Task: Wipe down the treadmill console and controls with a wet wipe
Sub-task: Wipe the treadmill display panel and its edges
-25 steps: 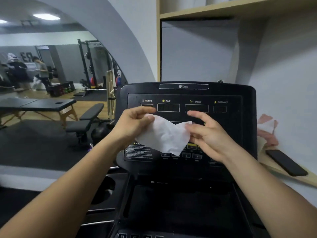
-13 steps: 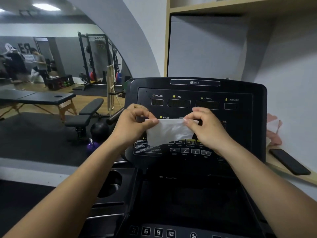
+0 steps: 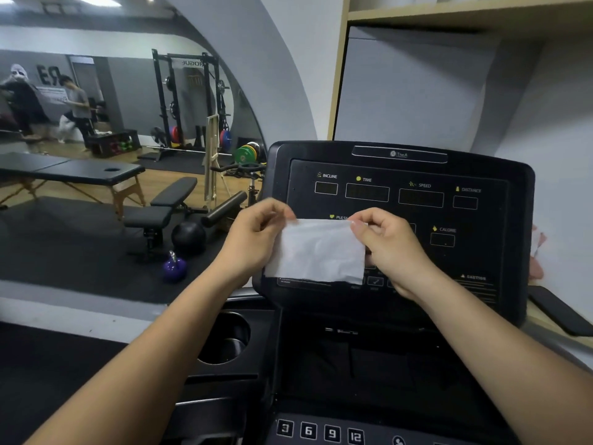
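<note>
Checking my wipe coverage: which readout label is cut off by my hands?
PULSE: the right hand cuts off its end; INCLINE, TIME, SPEED, DISTANCE, CALORIE read whole.

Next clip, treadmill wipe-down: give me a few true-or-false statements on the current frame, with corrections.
1. The left hand and right hand each pinch a top corner of the wet wipe. True.
2. The wet wipe lies flat on the number keys. False: it hangs in front of the console display panel, well above them.
3. A dark phone lies on the ledge right of the console. True.
4. The cup holder sits right of the console. False: it is on the left, below it.
</note>
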A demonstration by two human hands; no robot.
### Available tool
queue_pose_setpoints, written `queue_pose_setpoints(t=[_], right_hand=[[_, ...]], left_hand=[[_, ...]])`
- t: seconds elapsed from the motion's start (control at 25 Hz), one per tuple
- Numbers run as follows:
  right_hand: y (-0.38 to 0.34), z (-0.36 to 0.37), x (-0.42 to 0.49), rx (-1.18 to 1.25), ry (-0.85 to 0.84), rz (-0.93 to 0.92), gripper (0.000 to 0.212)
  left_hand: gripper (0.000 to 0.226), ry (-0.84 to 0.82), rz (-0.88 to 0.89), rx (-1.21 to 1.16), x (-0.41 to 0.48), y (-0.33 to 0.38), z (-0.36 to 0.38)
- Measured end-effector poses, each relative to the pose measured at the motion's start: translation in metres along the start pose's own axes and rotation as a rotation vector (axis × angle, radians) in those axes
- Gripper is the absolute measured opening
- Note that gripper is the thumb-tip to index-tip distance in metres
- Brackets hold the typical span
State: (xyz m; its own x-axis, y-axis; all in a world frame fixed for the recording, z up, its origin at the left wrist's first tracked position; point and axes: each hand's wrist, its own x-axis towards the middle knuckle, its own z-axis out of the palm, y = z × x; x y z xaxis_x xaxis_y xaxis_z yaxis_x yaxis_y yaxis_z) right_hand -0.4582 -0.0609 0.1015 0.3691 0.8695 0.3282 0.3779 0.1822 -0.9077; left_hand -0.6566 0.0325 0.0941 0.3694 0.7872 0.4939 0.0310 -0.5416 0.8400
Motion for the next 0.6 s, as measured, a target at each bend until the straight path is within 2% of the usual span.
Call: queue_pose_setpoints(t=[0.08, 0.2, 0.36, 0.48, 0.56, 0.6], right_hand=[[0.006, 0.013, 0.003, -0.01, 0.048, 0.002, 0.019], [0.014, 0.031, 0.004, -0.071, 0.138, -0.026, 0.018], [0.026, 0.036, 0.0, -0.144, 0.198, -0.041, 0.018], [0.029, 0.031, -0.009, -0.16, 0.188, 0.005, 0.013], [0.026, 0.026, -0.013, -0.144, 0.13, 0.008, 0.005], [0.023, 0.024, -0.013, -0.166, 0.087, -0.021, 0.007]], left_hand=[[0.034, -0.042, -0.043, -0.022, -0.003, -0.004, -0.005], [0.016, -0.079, -0.122, -0.168, -0.006, -0.012, -0.008], [0.027, -0.123, -0.142, -0.205, -0.008, -0.027, -0.011], [0.033, -0.178, -0.146, -0.165, -0.009, -0.037, -0.009], [0.039, -0.226, -0.153, -0.179, -0.009, -0.042, -0.006], [0.041, -0.243, -0.165, -0.185, -0.009, -0.043, -0.003]])
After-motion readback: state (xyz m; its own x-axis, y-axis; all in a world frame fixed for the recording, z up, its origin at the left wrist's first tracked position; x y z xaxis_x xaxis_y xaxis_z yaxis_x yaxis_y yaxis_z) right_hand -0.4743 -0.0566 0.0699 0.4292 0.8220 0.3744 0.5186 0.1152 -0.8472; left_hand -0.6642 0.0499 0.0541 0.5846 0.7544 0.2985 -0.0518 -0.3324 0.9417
